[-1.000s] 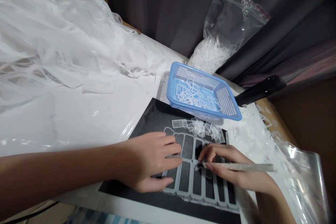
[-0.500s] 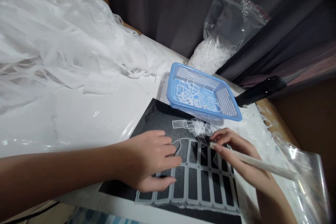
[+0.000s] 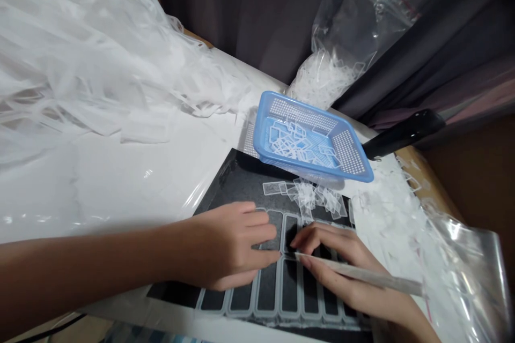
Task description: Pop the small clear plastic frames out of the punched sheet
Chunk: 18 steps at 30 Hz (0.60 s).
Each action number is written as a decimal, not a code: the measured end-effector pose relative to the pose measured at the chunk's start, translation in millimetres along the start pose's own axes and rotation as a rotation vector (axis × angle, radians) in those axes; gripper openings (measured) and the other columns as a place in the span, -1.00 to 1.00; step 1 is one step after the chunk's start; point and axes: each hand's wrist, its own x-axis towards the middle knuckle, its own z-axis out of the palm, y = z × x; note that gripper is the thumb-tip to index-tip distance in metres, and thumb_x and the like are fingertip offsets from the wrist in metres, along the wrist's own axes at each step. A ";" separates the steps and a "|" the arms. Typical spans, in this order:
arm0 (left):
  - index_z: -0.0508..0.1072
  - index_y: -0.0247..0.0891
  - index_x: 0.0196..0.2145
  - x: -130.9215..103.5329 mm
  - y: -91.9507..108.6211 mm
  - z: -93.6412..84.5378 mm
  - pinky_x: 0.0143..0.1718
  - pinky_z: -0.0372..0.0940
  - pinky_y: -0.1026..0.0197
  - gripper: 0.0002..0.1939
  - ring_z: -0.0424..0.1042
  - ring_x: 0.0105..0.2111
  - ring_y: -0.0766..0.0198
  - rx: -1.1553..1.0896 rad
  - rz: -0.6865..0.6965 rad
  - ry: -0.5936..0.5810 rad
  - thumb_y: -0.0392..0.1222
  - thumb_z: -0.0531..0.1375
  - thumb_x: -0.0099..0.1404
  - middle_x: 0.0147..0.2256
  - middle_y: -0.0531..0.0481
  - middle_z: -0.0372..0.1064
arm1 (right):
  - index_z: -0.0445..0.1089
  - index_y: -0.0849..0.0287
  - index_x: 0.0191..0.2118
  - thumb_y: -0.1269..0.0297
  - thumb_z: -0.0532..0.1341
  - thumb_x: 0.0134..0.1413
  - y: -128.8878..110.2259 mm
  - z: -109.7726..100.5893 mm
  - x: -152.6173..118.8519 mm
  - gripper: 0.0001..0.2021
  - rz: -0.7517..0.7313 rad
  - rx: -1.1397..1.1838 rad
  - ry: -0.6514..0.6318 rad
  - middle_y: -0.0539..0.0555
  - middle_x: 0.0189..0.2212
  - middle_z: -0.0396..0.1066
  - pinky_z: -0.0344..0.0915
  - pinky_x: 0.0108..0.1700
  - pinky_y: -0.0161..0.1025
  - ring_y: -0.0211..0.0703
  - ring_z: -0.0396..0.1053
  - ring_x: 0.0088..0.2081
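Note:
My left hand (image 3: 237,244) lies over the left part of a translucent frosted sheet (image 3: 277,289) of joined rectangular frames, its fingers stretched and pressing down. My right hand (image 3: 341,262) is closed on a long, pale stick-like tool (image 3: 362,273). The tool's front end is between thumb and fingers, close to my left index fingertip, at the bar between two rows of frames. What its tip touches is hidden. Beneath the sheet is a black mat (image 3: 229,185). Small clear rectangular pieces (image 3: 308,198) lie piled on the mat beyond my right hand.
Behind the mat stands a blue basket (image 3: 261,134) holding thin white frames. A zip bag (image 3: 322,77) of similar pieces leans at the curtain. White sheet scraps (image 3: 100,48) heap at left. A black object (image 3: 402,131) and clear plastic (image 3: 478,273) are on the right.
My right hand has moved left and nearer with the tool, from the pile of clear pieces to beside my left fingertips. My left hand stays on the sheet, its index finger now stretched further right.

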 end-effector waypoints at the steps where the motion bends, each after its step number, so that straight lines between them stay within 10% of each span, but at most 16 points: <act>1: 0.48 -0.26 -0.10 -0.6 0.6 0.5 -0.37 0.08 0.12 -0.78 0.17 -0.41 0.23 -0.007 -0.003 -0.004 -0.25 0.15 0.31 -0.37 -0.02 0.29 | 0.29 0.12 -0.32 0.38 0.15 0.30 -0.4 0.0 -0.4 -0.88 0.001 -0.002 0.001 0.02 -0.26 0.46 0.35 -0.14 -0.28 -0.21 0.45 -0.20; 8: 0.46 -0.25 -0.06 -0.1 1.4 2.2 -0.37 0.06 0.12 -0.73 0.16 -0.41 0.22 -0.006 -0.017 -0.017 -0.25 0.19 0.27 -0.35 -0.01 0.27 | 0.30 0.12 -0.29 0.39 0.12 0.32 -7.5 4.2 -4.0 -0.89 -0.006 -0.096 -0.007 0.01 -0.23 0.43 0.36 -0.13 -0.30 -0.24 0.43 -0.18; 18: 0.47 -0.24 -0.08 1.0 6.6 2.3 -0.33 0.08 0.11 -0.74 0.15 -0.38 0.22 -0.044 -0.078 -0.048 -0.27 0.19 0.25 -0.33 0.01 0.26 | 0.41 0.25 -0.24 0.53 -0.01 0.26 -12.2 46.9 -20.6 -0.75 -0.280 -0.813 0.231 0.24 -0.10 0.52 0.49 -0.10 -0.09 0.08 0.47 -0.09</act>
